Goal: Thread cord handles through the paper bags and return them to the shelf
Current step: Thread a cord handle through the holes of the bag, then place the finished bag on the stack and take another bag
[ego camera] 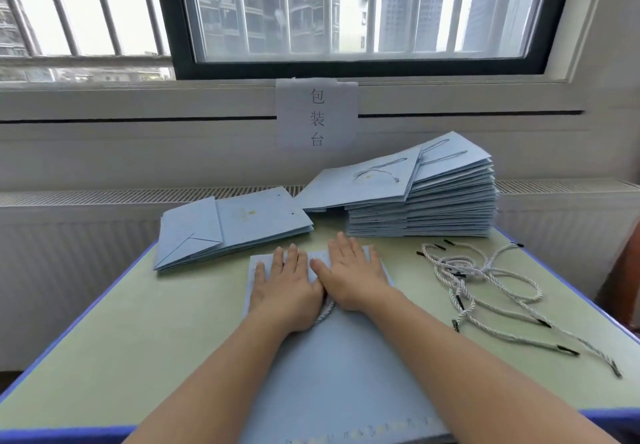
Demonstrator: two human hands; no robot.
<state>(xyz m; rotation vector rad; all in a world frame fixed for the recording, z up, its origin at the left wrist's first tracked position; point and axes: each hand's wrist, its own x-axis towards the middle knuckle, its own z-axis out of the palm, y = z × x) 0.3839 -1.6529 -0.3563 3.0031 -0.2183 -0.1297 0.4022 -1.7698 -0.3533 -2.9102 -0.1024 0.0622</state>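
A flat light-blue paper bag (341, 367) lies on the table in front of me, its top end pointing away. My left hand (285, 286) and my right hand (353, 275) rest palm-down side by side on its far end, fingers spread, holding nothing. A loop of white twisted cord handle (325, 312) peeks out between my wrists. Loose cord handles (485, 280) with black tips lie tangled to the right.
A small pile of blue bags without handles (228, 228) lies at the back left. A tall stack of bags with cords (422, 197) stands at the back right. The green table (145, 346) has a blue edge; a radiator, a paper sign (317, 114) and a window are behind.
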